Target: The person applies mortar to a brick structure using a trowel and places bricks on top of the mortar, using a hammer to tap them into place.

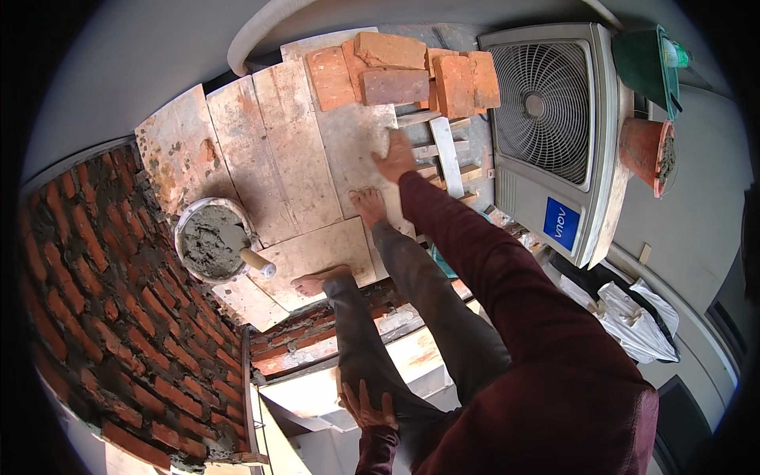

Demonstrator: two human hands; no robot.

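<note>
My right hand reaches forward over the wooden boards, its thumb apart from slightly blurred fingers and nothing visible in it. Just beyond it lies a pile of orange-red bricks, with a darker purplish brick nearest the hand. Hand and bricks are apart. My left hand rests with spread fingers against my left trouser leg near the knee. At the left on the boards stands a round bucket of grey mortar. A trowel's wooden handle sticks out over its rim.
A brick wall with rough mortar joints rises at the left. My bare feet stand on the boards. At the right are an air-conditioner unit, an orange bucket, a green container and a slatted wooden pallet.
</note>
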